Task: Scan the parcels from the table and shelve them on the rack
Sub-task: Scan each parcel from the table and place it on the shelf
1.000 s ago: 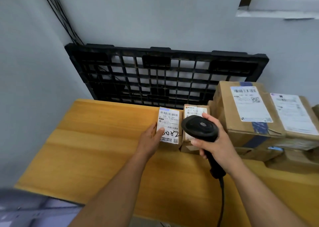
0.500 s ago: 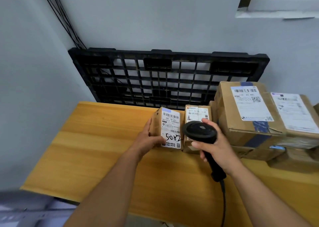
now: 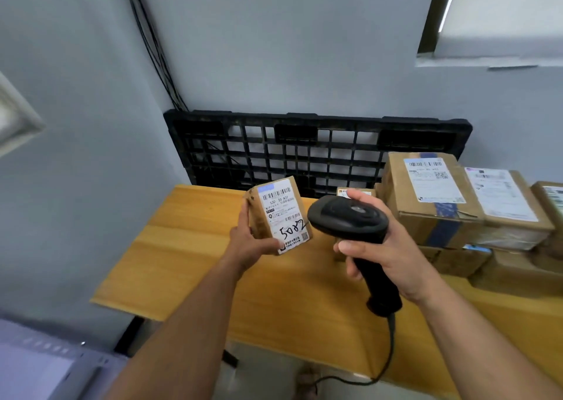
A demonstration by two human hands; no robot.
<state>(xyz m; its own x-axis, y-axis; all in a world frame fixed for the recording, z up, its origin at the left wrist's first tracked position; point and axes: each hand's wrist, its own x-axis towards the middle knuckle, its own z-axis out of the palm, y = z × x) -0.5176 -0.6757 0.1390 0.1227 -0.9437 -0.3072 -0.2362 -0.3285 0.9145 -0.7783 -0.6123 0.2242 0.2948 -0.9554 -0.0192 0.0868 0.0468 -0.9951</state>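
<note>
Over the yellow wooden table (image 3: 182,247) my left hand (image 3: 248,246) grips a small labelled cardboard parcel (image 3: 274,214), my right hand (image 3: 393,256) the black handheld scanner (image 3: 347,220). I'd say scanning: next, aim at its barcode.

We hold a small brown parcel (image 3: 278,214) in our left hand (image 3: 249,244) above the wooden table (image 3: 189,247). It is tilted, and its white label faces us with barcodes and a handwritten "5082". Our right hand (image 3: 390,256) grips the black corded scanner (image 3: 350,220) just beside it. More labelled cardboard parcels (image 3: 426,198) sit stacked at the table's right.
</note>
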